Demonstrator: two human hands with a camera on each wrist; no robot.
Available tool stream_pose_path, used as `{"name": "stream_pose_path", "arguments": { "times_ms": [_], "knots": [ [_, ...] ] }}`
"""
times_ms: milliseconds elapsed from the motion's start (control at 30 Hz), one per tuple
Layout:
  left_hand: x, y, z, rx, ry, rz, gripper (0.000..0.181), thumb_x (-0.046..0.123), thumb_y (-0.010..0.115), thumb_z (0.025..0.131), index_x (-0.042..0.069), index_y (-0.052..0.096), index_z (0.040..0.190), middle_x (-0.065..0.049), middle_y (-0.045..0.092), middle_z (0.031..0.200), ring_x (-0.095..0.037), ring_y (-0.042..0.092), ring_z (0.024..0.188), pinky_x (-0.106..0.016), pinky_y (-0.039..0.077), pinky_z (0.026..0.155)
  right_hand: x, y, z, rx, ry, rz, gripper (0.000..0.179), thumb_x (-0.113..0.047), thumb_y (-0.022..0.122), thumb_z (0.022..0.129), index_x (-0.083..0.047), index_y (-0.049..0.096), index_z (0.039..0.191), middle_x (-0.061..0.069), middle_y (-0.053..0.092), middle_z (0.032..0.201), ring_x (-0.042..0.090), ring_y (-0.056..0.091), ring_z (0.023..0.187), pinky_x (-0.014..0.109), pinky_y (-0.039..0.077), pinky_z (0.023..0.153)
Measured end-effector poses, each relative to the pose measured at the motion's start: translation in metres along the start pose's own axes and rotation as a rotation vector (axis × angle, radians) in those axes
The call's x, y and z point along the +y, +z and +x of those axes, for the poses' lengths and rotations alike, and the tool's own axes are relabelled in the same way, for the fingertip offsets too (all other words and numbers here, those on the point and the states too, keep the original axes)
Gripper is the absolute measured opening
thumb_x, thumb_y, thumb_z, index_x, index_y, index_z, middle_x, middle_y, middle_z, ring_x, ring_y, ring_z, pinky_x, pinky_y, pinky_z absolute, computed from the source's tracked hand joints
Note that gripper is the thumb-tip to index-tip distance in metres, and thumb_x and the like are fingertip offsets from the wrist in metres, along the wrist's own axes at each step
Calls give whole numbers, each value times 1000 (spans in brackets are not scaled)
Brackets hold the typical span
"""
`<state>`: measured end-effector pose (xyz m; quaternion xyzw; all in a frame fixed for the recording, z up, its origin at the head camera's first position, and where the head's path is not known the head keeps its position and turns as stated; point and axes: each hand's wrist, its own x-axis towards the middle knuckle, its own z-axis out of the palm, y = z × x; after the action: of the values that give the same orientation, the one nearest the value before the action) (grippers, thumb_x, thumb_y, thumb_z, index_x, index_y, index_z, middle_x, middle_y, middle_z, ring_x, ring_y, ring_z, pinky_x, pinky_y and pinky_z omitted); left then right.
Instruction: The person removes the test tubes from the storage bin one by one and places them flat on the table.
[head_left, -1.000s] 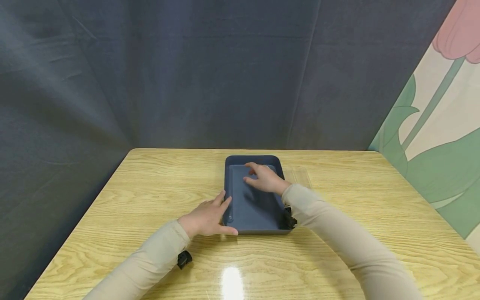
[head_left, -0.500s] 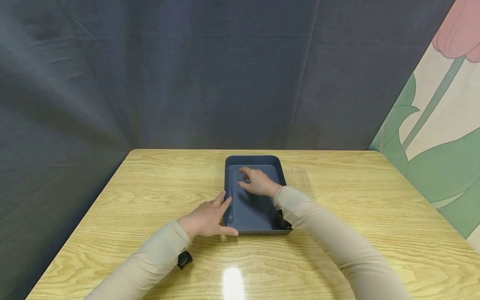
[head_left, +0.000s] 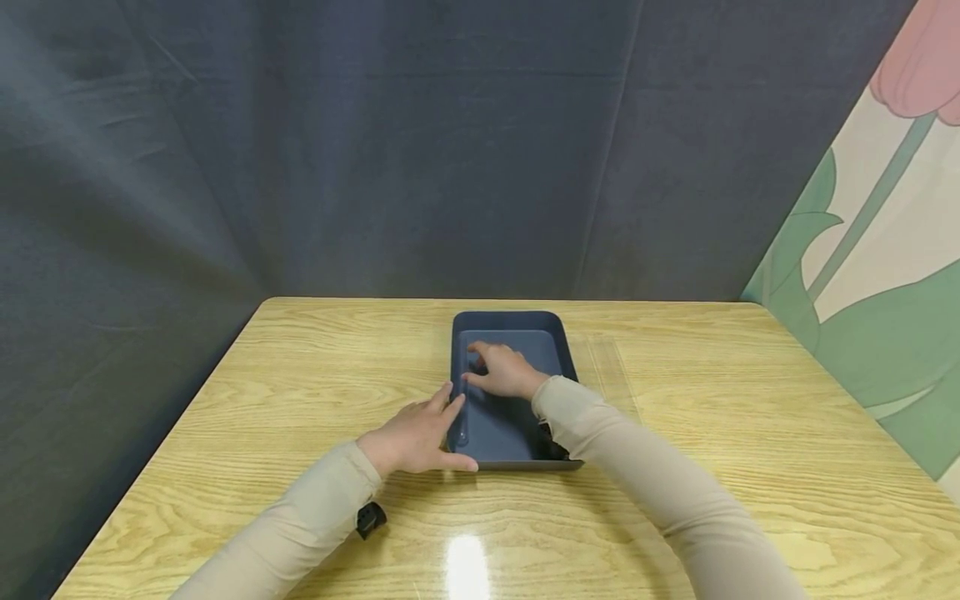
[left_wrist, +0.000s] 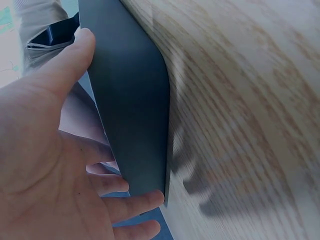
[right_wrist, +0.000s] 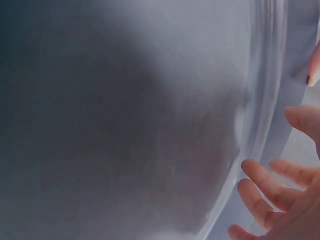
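Note:
A dark blue rectangular tray [head_left: 517, 442] lies on the wooden table, its long side running away from me. Along its left inner wall runs a long, clear tube-like piece [head_left: 462, 429], seen close up as a shiny clear strip [right_wrist: 267, 75] in the right wrist view. My left hand [head_left: 416, 433] rests at the tray's near left corner, fingers spread and thumb by the rim; its fingers lie along the outer wall [left_wrist: 132, 100] in the left wrist view. Over the tray, my right hand [head_left: 504, 371] has thumb and fingers apart, fingertips close to the clear piece.
Right of the tray, a transparent, straight-edged piece [head_left: 615, 371] lies on the wooden table [head_left: 750, 433]. A dark cloth [head_left: 450, 150] hangs behind and to the left. A flower-patterned panel [head_left: 885, 333] stands at the right.
My right hand has moved left and slightly nearer across the tray, toward the clear piece at its left side. The left hand and the tray have stayed in place.

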<state>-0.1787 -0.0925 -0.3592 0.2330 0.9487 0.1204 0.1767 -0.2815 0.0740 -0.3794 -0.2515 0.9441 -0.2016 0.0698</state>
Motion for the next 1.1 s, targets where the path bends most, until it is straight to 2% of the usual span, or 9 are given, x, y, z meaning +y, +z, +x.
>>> {"name": "stream_pose_path", "arguments": {
  "times_ms": [333, 667, 933, 1100],
  "knots": [
    [0, 1, 0, 5, 6, 2, 94, 61, 57, 82, 6, 20, 150, -19, 7, 157, -37, 30, 139, -51, 27, 112, -4, 7, 5, 0, 29, -40, 56, -36, 62, 89, -5, 47, 134, 13, 66, 114, 30, 62, 105, 57, 44, 94],
    [0, 0, 0, -5, -5, 11, 94, 61, 56, 83, 7, 19, 150, -18, 6, 157, -37, 30, 139, -51, 27, 113, -8, 8, 11, -26, 94, 16, 60, -35, 64, 87, -6, 46, 136, 12, 65, 113, 28, 62, 104, 58, 41, 96],
    [0, -1, 0, -6, -5, 6, 94, 60, 57, 83, 6, 19, 150, -19, 5, 157, -37, 31, 139, -51, 27, 113, -8, 11, 16, -45, 165, 47, 67, -36, 67, 85, -7, 42, 140, 12, 63, 118, 28, 59, 109, 60, 35, 102],
    [1, 0, 0, 1, -5, 6, 94, 60, 57, 82, 6, 20, 149, -19, 6, 157, -37, 32, 138, -51, 28, 112, -11, 10, 15, -43, 172, 1, 69, -34, 72, 82, -9, 42, 139, 14, 58, 129, 32, 55, 118, 62, 33, 103]
  ]
}}
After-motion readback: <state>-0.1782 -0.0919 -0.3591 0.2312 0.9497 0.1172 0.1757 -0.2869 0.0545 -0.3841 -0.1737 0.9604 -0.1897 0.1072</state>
